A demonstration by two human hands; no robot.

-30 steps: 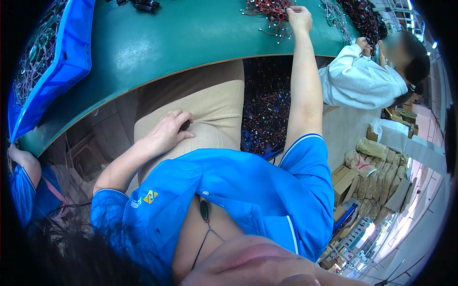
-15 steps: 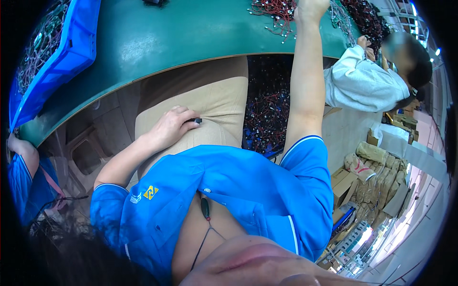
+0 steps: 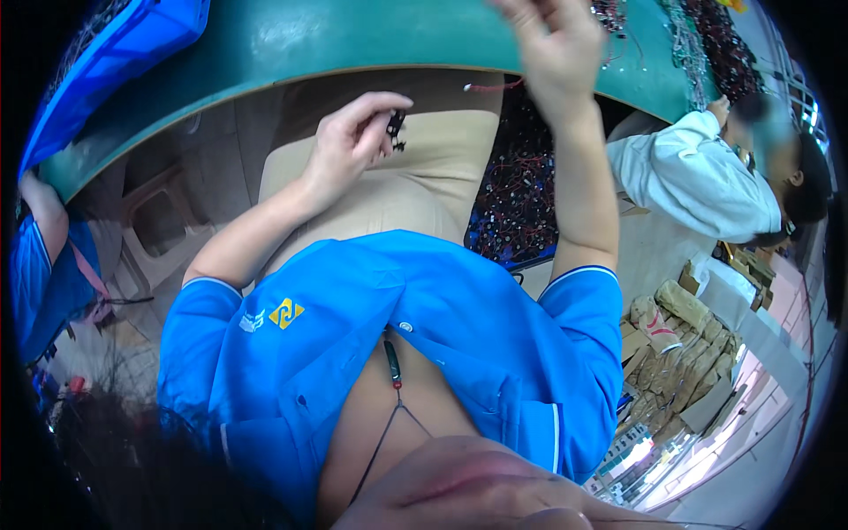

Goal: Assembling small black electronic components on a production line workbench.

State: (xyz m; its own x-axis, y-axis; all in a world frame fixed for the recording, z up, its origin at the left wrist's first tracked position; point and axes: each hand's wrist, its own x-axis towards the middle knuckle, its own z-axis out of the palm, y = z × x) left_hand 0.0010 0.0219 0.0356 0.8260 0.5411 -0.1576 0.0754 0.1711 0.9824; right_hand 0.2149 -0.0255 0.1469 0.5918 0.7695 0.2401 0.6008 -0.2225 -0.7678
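My left hand (image 3: 346,140) is raised over my lap, its fingers closed around a small black part (image 3: 396,131) that pokes out beyond the fingertips. My right hand (image 3: 565,57) is above the table's near edge, blurred and partly cut off by the top of the view. A thin red wire (image 3: 495,87) with a white connector at its end trails from beneath this hand, over the gap between table and lap. The exact grip on the wire is hidden. Behind the right hand lies a pile of red wires with white connectors (image 3: 611,19).
The green table (image 3: 353,40) curves across the top, with a blue bin (image 3: 132,53) at its left. A box of dark and red wired parts (image 3: 517,199) stands beside my right leg. One person in a pale sweater (image 3: 698,181) sits right; another's blue sleeve (image 3: 35,265) shows left.
My right hand has drawn back from the wire pile toward me, with a red wire trailing. My left hand has lifted off my lap with the black part. The view has shifted slightly.
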